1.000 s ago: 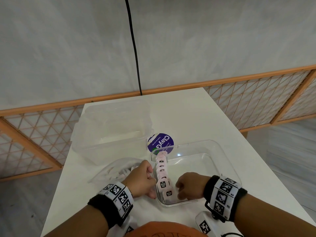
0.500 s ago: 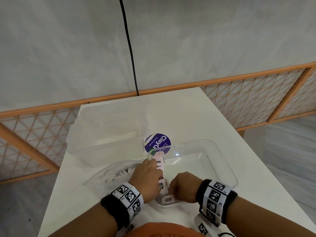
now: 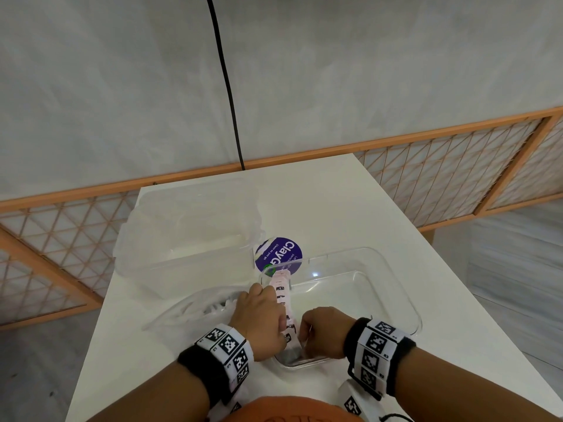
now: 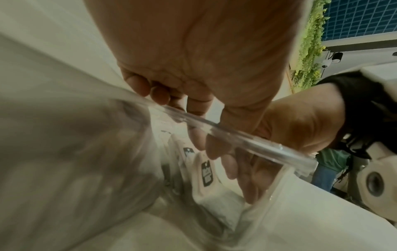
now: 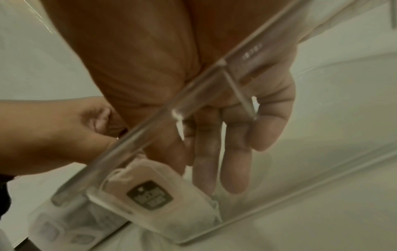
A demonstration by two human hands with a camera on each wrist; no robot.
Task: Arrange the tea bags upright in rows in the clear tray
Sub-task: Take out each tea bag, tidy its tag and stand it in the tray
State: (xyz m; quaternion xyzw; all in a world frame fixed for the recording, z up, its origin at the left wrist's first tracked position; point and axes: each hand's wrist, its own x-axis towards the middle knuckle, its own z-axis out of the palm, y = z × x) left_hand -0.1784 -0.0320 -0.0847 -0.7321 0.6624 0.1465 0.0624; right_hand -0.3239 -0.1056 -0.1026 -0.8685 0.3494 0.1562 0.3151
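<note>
I log a tea bag row (image 3: 283,303) at the clear tray's (image 3: 408,303) 9 o'clock wall. My left hand (image 3: 259,318) lies curled alongside, hiding near bags. My right hand's (image 3: 323,332) straight fingers (image 5: 206,163) press the nearest bag (image 5: 150,200).

— What does the person wear on the arms?

— Each forearm is bare, with a black fabric wristband (image 3: 199,365) and over it a white band of square black-and-white coded markers (image 3: 231,348). The right wrist has the same black cuff with white marker blocks (image 3: 377,351).

— Other clothing?

— An orange garment (image 3: 292,411) at the bottom edge.

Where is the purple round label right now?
In the head view, the purple round label lies on the white table, just beyond the clear tray's far left corner, beside the large clear tub.
</note>
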